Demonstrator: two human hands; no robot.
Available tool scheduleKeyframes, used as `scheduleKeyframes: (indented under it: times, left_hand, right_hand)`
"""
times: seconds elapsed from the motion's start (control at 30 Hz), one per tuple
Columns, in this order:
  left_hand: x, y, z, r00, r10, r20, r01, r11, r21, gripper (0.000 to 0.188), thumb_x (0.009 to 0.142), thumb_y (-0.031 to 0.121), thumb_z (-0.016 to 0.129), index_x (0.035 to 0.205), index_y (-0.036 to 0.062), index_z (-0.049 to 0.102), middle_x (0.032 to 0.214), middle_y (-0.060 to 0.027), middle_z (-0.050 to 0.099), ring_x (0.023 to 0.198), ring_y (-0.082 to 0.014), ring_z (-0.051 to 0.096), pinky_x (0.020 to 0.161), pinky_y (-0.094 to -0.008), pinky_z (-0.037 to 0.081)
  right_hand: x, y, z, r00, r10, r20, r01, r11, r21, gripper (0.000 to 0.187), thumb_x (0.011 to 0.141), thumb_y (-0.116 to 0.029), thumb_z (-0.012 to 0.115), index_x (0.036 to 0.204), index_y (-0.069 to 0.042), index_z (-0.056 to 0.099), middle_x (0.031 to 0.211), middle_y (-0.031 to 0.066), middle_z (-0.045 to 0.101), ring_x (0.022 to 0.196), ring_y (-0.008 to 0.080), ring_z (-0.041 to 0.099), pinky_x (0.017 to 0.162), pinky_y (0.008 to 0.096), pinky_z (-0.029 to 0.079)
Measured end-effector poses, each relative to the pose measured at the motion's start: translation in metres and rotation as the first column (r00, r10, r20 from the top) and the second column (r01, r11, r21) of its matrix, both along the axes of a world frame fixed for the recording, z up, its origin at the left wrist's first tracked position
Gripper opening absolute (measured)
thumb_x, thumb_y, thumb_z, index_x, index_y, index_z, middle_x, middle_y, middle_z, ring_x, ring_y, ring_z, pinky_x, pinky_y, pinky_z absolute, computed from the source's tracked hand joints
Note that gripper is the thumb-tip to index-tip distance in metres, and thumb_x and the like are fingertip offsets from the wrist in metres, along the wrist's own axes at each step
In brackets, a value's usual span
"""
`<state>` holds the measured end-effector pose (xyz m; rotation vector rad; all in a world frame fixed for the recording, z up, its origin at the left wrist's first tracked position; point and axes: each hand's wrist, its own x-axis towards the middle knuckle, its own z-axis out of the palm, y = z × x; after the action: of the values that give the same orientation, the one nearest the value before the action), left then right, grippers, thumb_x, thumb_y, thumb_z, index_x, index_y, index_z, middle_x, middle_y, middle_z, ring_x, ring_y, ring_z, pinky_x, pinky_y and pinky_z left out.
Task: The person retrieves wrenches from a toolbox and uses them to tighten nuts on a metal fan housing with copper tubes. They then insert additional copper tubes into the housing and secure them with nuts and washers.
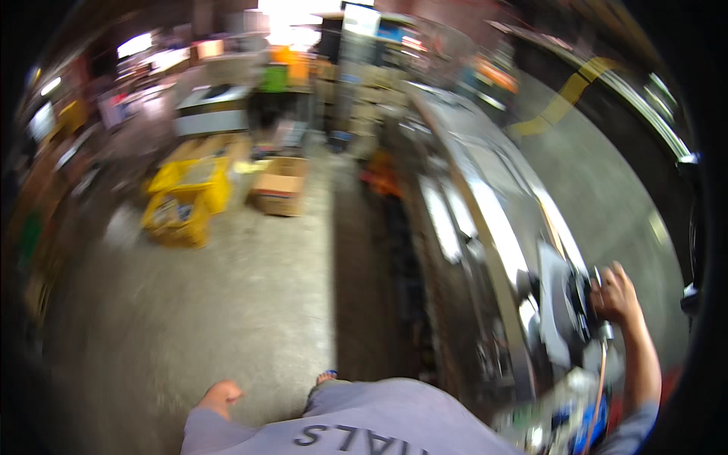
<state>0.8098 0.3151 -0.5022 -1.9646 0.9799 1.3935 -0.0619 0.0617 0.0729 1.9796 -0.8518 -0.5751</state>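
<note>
Evidently the right hand is closed around a dark, round-bodied hand tool with a metal fitting at its lower end, held at the person's right, beside the long, shiny metal-topped worktop. A thin, pinkish-tan hose runs down from that fitting. The left hand hangs low by the body, over the bare floor; its fingers are too blurred to tell whether they are curled or loose, and nothing shows in it.

The tool looks stiff and probably fairly dense, a compact weight that one hand can manage; the body seems the sound place to hold it, clear of the hose, which looks bendy and might tug. Just beside it is a pale grey, flat, thin-edged piece — whether it is joined to the tool, I cannot tell.

Materials vary: the worktop's smooth metal throws hard white glare and would likely be slippery, while the grey concrete floor has a dull sheen. Farther off stand slumped, bright yellow containers and a square-sided brown cardboard box.
</note>
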Motion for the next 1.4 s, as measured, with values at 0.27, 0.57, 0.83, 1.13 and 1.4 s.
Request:
scheduleKeyframes:
  times: [0.27,0.57,0.83,1.13,1.4]
  left_hand:
    - [-0.005,-0.193,-0.01,0.935,-0.256,-0.244,0.138,0.899,-0.416,0.03,0.095,0.021,0.071,0.115,-0.0015,0.07,0.084,-0.0119,0.074,0.069,-0.0208,0.07,0.062,-0.0359,0.055]
    - [-0.159,-0.324,0.202,0.817,-0.525,-0.238,0.003,0.416,-0.909,0.05,0.087,0.02,0.076,0.13,0.0006,0.062,0.104,-0.0173,0.07,0.095,-0.0286,0.069,0.085,-0.0401,0.055]
    - [-0.33,-0.296,0.4,0.661,-0.631,0.405,-0.169,-0.651,-0.74,0.068,0.084,0.029,0.077,0.143,0.004,0.053,0.138,-0.0168,0.059,0.133,-0.0367,0.052,0.114,-0.0489,0.038]
    - [-0.397,-0.343,0.44,0.544,-0.609,0.577,0.114,-0.628,-0.77,0.015,0.087,0.022,0.072,0.096,0.0108,0.067,0.087,-0.0067,0.069,0.086,-0.0284,0.067,0.082,-0.0419,0.05]
    - [-0.35,-0.317,0.459,0.673,-0.458,0.581,0.49,-0.313,-0.814,0.027,0.089,0.022,0.072,0.112,0.0083,0.069,0.107,-0.0117,0.071,0.1,-0.0329,0.068,0.089,-0.044,0.052]
  right_hand:
    - [0.006,0.0,0.012,0.799,-0.6,0.026,0.576,0.778,0.252,0.019,0.072,-0.026,0.078,0.089,-0.027,0.068,0.097,-0.0085,0.07,0.107,0.0179,0.061,0.09,0.0406,0.045]
    - [0.057,-0.004,-0.022,0.654,-0.752,-0.089,0.745,0.618,0.252,0.022,0.068,-0.026,0.071,0.088,-0.024,0.078,0.093,-0.0013,0.075,0.109,0.0186,0.064,0.091,0.0394,0.046]
    - [0.059,0.008,-0.058,0.64,-0.768,0.026,0.717,0.609,0.341,0.026,0.063,-0.024,0.069,0.087,-0.019,0.077,0.089,0.0021,0.074,0.103,0.0215,0.066,0.087,0.0387,0.048]
    - [0.047,0.041,-0.059,0.408,-0.596,0.692,0.29,0.803,0.521,0.053,0.079,-0.028,0.07,0.13,-0.012,0.066,0.124,0.0154,0.068,0.121,0.0339,0.062,0.102,0.0434,0.05]
    - [0.078,0.032,-0.126,0.268,-0.023,0.963,0.045,0.999,0.012,0.027,0.089,-0.041,0.075,0.1,-0.016,0.072,0.091,0.004,0.068,0.076,0.0289,0.067,0.066,0.0409,0.051]
